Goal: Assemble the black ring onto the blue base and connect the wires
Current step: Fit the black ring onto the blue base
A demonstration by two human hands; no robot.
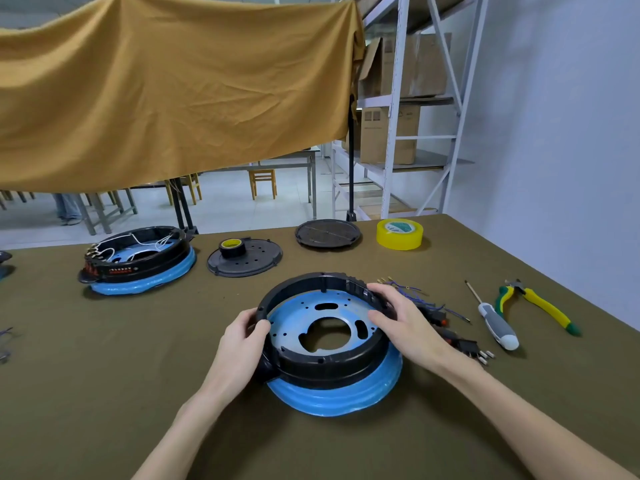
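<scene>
left hand (247,332) grips black ring (322,368) at its left rim | ring sits on blue base (332,400), front-centre of table (104,375); I judge it stiff, light plastic, best held by opposite rims | right hand (401,317) clasps right rim | wires (415,296) loose just right of ring | ring's well holds nothing
</scene>
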